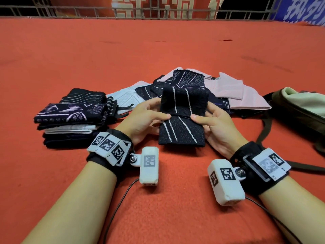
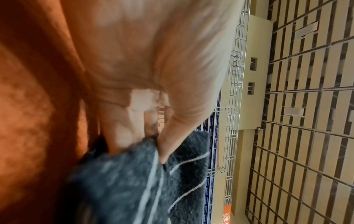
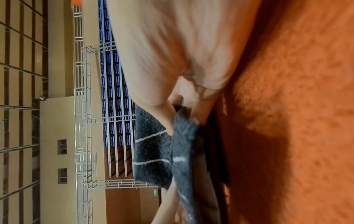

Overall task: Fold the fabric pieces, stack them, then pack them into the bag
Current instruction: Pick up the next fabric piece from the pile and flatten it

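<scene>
A dark fabric piece with white stripes (image 1: 182, 118) is bent over at its middle, its near half lying on the red carpet. My left hand (image 1: 149, 117) pinches its left edge, thumb on top. My right hand (image 1: 209, 120) pinches the right edge the same way. The left wrist view shows my thumb pressed on the striped fabric piece (image 2: 153, 181); the right wrist view shows the fabric piece (image 3: 162, 151) gripped between thumb and fingers. A stack of folded pieces (image 1: 70, 118) stands to the left. Unfolded pieces (image 1: 202, 85), dark, white and pink, lie in a heap behind. An olive bag (image 1: 302, 110) lies at the right.
The red carpet (image 1: 158, 199) covers the whole floor around me. The bag's dark strap (image 1: 267, 127) trails on the carpet towards my right wrist. A metal railing (image 1: 158, 11) with banners behind it runs along the far edge.
</scene>
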